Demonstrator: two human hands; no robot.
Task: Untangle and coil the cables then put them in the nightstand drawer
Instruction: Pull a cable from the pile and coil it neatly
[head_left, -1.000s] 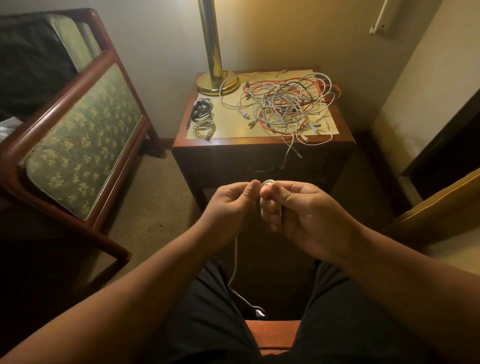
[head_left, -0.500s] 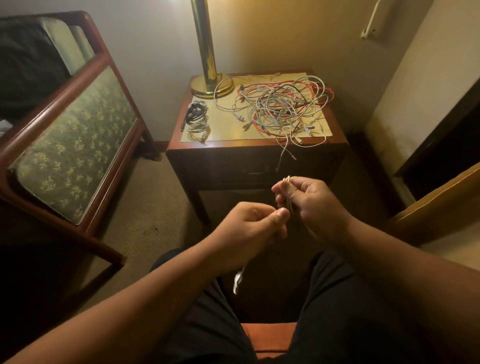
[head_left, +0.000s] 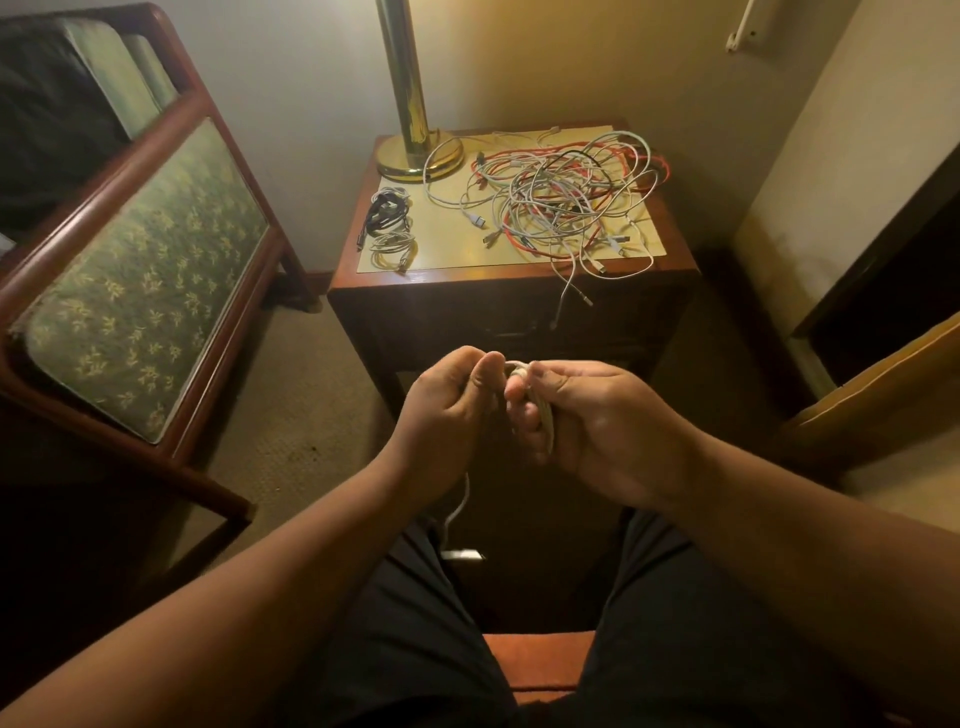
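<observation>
Between the knees, the right hand (head_left: 597, 426) is closed around a small bundle of loops of a white cable (head_left: 540, 415), while the left hand (head_left: 447, 410) pinches the strand feeding it; the loose tail (head_left: 460, 512) hangs below the left hand. Coiling seems nearly finished: next, wind in the tail. Ahead, the tangled pile (head_left: 561, 202) waits on the nightstand (head_left: 514, 275), beside two finished coils (head_left: 389, 228). Its drawer looks shut.
</observation>
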